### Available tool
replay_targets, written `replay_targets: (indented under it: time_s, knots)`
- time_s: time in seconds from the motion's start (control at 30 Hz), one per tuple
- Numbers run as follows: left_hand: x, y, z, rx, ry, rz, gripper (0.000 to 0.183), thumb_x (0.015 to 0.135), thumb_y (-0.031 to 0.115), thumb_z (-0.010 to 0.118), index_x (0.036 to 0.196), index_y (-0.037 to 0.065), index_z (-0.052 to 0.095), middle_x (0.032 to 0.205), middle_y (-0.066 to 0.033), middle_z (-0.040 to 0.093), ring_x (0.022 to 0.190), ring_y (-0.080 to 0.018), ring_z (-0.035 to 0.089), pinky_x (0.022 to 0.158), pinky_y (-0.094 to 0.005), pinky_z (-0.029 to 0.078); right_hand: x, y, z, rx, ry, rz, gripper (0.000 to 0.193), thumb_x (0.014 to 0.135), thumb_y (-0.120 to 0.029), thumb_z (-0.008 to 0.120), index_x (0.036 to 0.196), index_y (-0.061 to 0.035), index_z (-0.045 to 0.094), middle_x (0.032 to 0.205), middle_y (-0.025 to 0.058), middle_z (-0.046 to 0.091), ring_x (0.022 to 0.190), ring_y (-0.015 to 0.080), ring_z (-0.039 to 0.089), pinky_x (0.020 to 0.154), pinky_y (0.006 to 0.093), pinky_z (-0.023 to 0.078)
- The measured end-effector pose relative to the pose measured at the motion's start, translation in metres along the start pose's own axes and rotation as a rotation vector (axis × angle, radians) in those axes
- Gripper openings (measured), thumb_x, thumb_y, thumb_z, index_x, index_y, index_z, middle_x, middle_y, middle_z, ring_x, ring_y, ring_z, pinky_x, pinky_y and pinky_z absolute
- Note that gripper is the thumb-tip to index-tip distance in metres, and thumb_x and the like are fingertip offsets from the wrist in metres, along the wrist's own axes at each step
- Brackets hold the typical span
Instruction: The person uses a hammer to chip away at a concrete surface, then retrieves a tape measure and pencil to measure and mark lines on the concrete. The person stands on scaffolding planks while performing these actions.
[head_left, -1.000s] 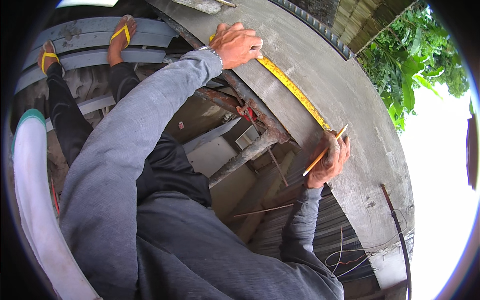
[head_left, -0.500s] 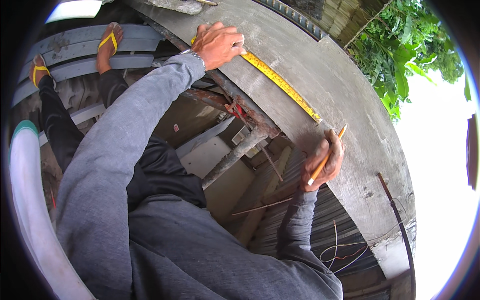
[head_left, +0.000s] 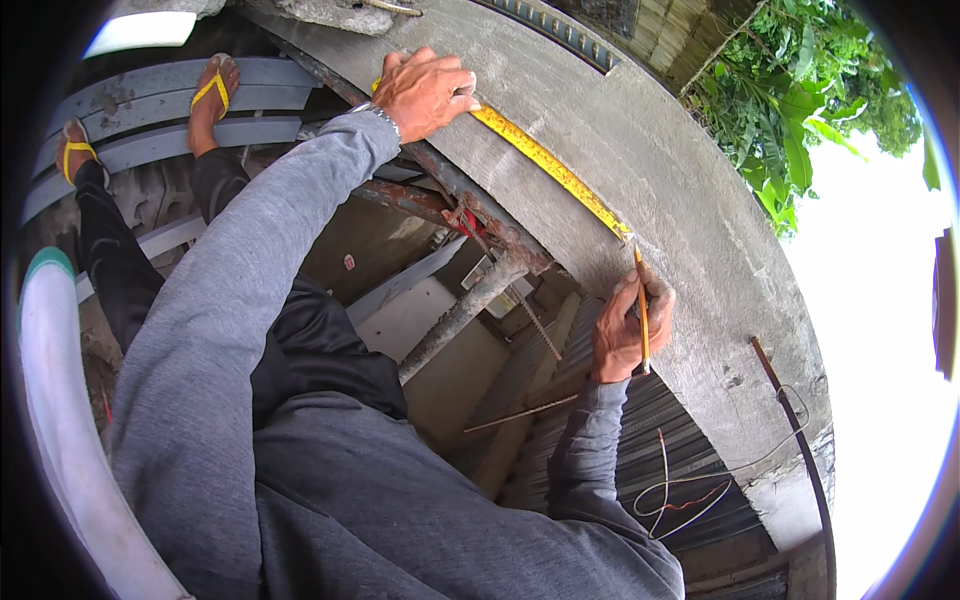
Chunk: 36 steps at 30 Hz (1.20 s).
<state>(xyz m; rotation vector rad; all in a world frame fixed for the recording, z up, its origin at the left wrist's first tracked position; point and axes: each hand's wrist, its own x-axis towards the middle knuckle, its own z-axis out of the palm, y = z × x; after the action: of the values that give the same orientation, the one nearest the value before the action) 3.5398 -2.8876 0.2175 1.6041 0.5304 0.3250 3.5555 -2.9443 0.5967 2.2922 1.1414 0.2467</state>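
Note:
My left hand (head_left: 424,93) is closed on a yellow tape measure (head_left: 550,168), holding it along the grey concrete beam (head_left: 640,130). Out of this hand the blade runs down to the right, flat on the concrete. My right hand (head_left: 634,322) grips an orange pencil (head_left: 643,318) between thumb and fingers. The pencil's tip is at the blade's lower right end, touching or nearly touching the concrete. Most of what lies under my left palm is hidden; a bit of yellow shows on its far side.
A rusty steel bar (head_left: 480,215) and a rough pole (head_left: 465,315) stand under the beam. Past my right forearm are a loose wire (head_left: 690,480), a dark rod (head_left: 795,430) and corrugated sheeting (head_left: 620,455). My sandalled feet rest on grey planks (head_left: 130,100). Leaves (head_left: 790,120) hang at upper right.
My right hand has turned the pencil more upright and brought its tip in to the tape's end. My left hand keeps its hold on the tape. The whole view has shifted slightly.

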Motion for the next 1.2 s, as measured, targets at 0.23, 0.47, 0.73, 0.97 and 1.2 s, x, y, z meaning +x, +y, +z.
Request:
replay_targets:
  time_s: [0.23,0.47,0.73,0.97,1.2]
  knots:
    - [0.0,0.003,-0.003,0.006,-0.009,-0.012,0.023,0.096,0.042,0.067,0.101,0.019,0.069,0.098,0.0027,0.061,0.103,-0.0208,0.056,0.096,-0.0482,0.035,0.006,0.001,0.005,-0.048,-0.005,-0.051,0.009,0.096,-0.009,0.07,0.102,-0.0027,0.068,0.089,0.0124,0.073,0.076,0.0205,0.072,0.069,0.032,0.056]
    - [0.001,0.001,-0.003,-0.003,-0.02,-0.007,0.024,0.096,0.042,0.067,0.102,0.019,0.071,0.099,0.0026,0.062,0.103,-0.0207,0.056,0.096,-0.0481,0.035,0.004,0.003,0.009,-0.041,-0.016,-0.062,0.009,0.09,-0.004,0.071,0.098,-0.0042,0.066,0.077,0.0107,0.062,0.067,0.0259,0.062,0.063,0.0368,0.05]
    - [0.001,0.003,-0.006,-0.009,-0.051,-0.017,0.024,0.096,0.041,0.067,0.102,0.019,0.071,0.099,0.0028,0.062,0.104,-0.0207,0.056,0.096,-0.0478,0.034,0.001,0.006,0.012,-0.047,0.03,-0.011,0.01,0.098,-0.012,0.069,0.1,-0.0026,0.068,0.081,0.0107,0.068,0.068,0.0177,0.067,0.062,0.0305,0.053]
    - [-0.001,0.0,0.001,0.0,0.001,-0.009,0.023,0.096,0.041,0.067,0.102,0.019,0.07,0.099,0.0028,0.062,0.104,-0.0207,0.056,0.097,-0.0482,0.034,0.002,0.005,0.017,-0.039,0.061,-0.064,0.009,0.093,-0.007,0.071,0.1,-0.0032,0.068,0.081,0.0113,0.067,0.071,0.0267,0.068,0.067,0.0362,0.054]
    - [0.002,0.004,-0.006,-0.008,-0.087,-0.053,0.026,0.096,0.042,0.067,0.109,0.02,0.072,0.106,0.0019,0.065,0.109,-0.0214,0.057,0.101,-0.0519,0.033,-0.005,0.011,0.009,-0.012,-0.007,-0.022,0.008,0.093,-0.005,0.07,0.099,-0.0029,0.066,0.082,0.0126,0.068,0.073,0.0273,0.068,0.068,0.0358,0.054]
